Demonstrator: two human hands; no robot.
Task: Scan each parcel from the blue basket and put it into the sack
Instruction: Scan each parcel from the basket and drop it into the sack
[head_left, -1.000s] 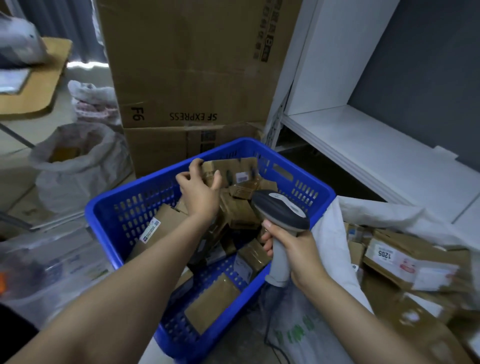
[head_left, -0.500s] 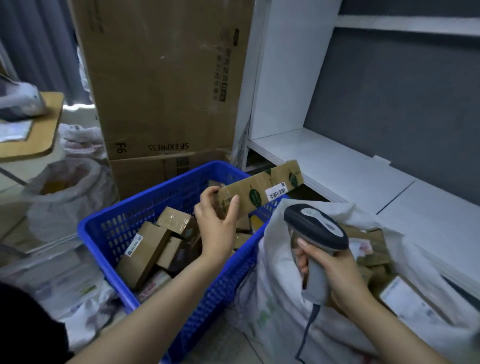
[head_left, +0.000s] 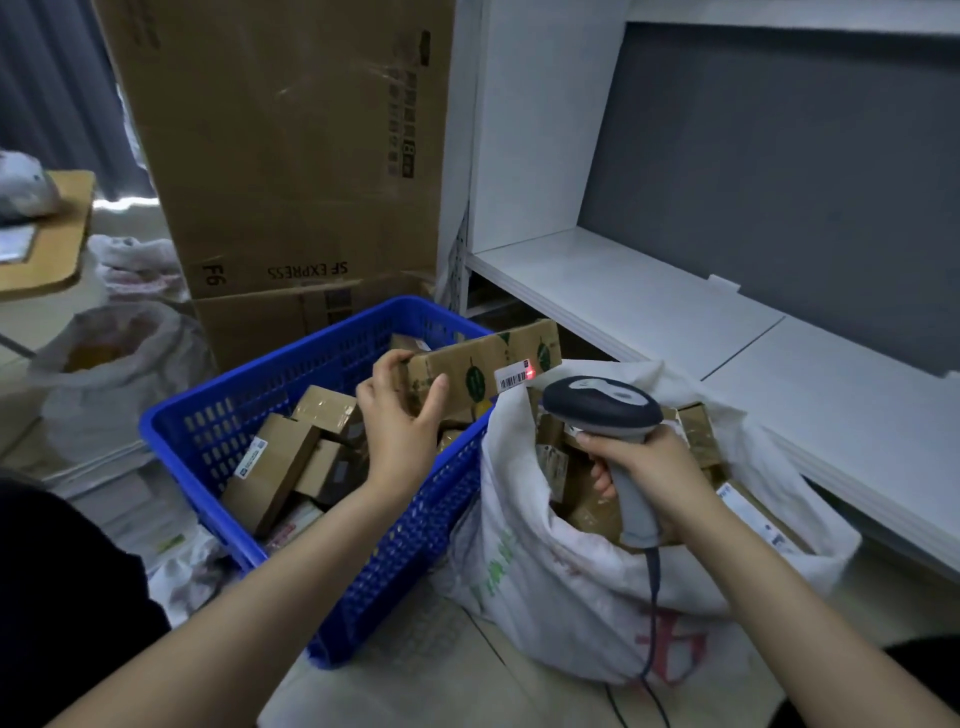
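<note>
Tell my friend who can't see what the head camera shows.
A left hand holds a long cardboard parcel over the blue basket rim while the right hand aims a grey scanner, its red light on the parcel's barcode label. More parcels lie in the basket; an open white sack holding parcels stands beside it.
</note>
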